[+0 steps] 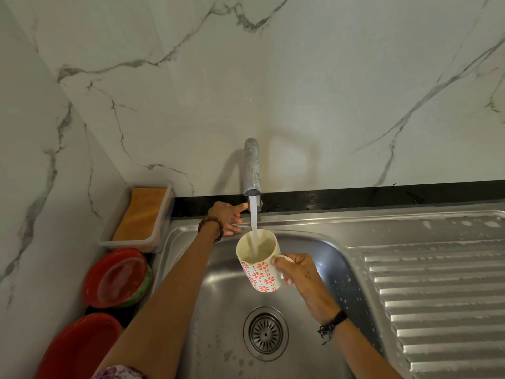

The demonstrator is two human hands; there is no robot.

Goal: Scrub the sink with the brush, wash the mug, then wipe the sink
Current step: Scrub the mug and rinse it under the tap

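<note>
- The right hand (299, 277) gripped the floral mug (259, 261) by its handle, mouth tilted up and back beneath the tap spout (252, 170), its water stream (254, 217) falling inside.
- The left hand (228, 217) reached past the mug, fingers extended to the tap base; whether they gripped a lever could not be told.
- The steel sink (218, 296) lay directly below; no brush was visible.

Red round plastic plate (79, 348) at seven o'clock cut off by the edge, ridged steel draining board (437, 296) at four o'clock cut off too, tap handle hidden behind the left hand (228, 216)
</note>
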